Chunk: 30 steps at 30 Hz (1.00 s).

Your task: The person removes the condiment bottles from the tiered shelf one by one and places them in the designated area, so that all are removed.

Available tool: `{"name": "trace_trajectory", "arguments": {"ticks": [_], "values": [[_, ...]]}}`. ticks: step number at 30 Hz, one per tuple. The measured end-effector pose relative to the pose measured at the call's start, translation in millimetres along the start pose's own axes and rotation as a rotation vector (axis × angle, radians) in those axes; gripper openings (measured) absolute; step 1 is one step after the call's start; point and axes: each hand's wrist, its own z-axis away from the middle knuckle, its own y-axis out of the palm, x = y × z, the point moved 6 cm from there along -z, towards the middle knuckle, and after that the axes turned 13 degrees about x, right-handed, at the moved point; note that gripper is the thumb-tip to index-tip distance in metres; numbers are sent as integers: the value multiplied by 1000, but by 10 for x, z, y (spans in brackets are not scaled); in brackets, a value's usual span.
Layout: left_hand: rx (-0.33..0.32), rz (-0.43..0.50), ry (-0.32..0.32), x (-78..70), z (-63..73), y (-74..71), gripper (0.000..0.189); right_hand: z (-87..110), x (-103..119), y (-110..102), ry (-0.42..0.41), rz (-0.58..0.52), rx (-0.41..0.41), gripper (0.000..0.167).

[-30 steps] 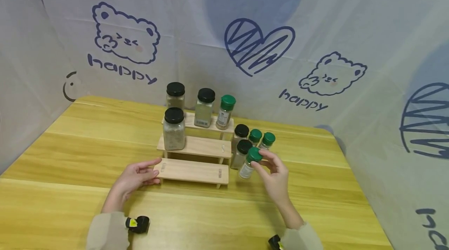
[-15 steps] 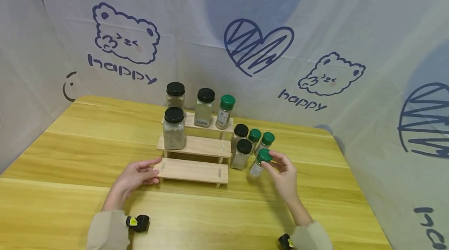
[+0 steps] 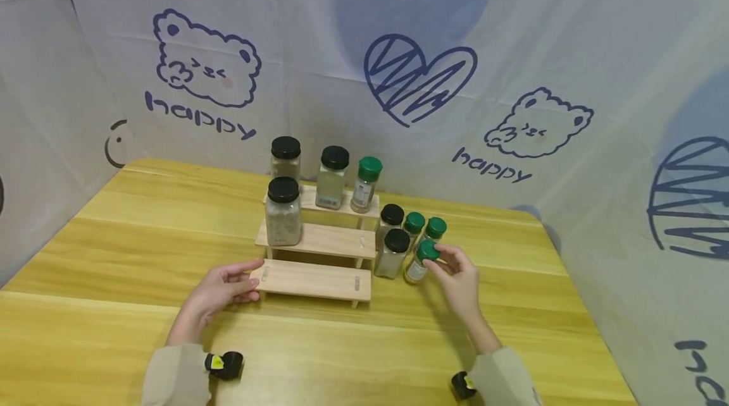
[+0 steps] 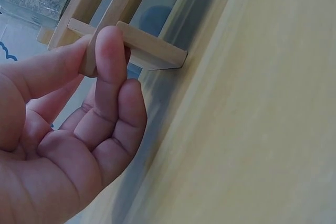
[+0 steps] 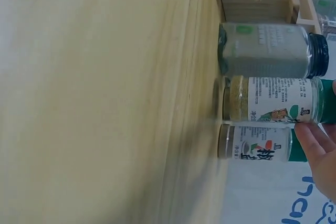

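My left hand (image 3: 218, 289) pinches the left end of the lowest step of a three-tier wooden spice rack (image 3: 313, 281); in the left wrist view, thumb and finger meet on the end of the shelf board (image 4: 116, 11). Off the rack's right side, my right hand (image 3: 460, 281) holds a small green-capped spice jar (image 3: 417, 270) by its cap. This labelled jar (image 5: 278, 99) is upright, between a black-lidded jar (image 5: 265, 50) and another green-capped jar (image 5: 257, 142) in the right wrist view. Whether its base touches the table cannot be made out.
The rack's top tier bears two black-lidded jars (image 3: 331, 186) and a green-capped one (image 3: 363, 191). One large black-lidded jar (image 3: 283, 219) stands left on the middle tier. Right of the rack, more jars (image 3: 391, 257) cluster on the wooden table (image 3: 319, 355). Behind hangs a printed cloth (image 3: 319, 96).
My right hand has carried the green-capped jar rightward, away from the rack, then very slightly back toward the cluster. The left hand keeps its hold on the rack.
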Motion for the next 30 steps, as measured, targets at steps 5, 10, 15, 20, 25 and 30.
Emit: {"name": "trace_trajectory", "arguments": {"ticks": [5,10,15,20,25,30], "values": [[-7,-5,0,-14,-2,1,50,-71,-94,8,54,-30,8,27],[-21,-10,-5,-19,0,-4,50,-126,-141,18,68,-27,6,27],[-31,-10,-13,-16,-5,-5,50,-154,-167,39,68,-34,13,27],[-38,-27,-18,-17,-6,-5,51,-161,-210,55,97,-41,15,27],[-37,-36,-17,-23,4,0,51,-150,-254,64,126,-42,19,28],[-22,-18,-7,-11,11,3,52,-138,-276,68,129,-52,18,28]]}}
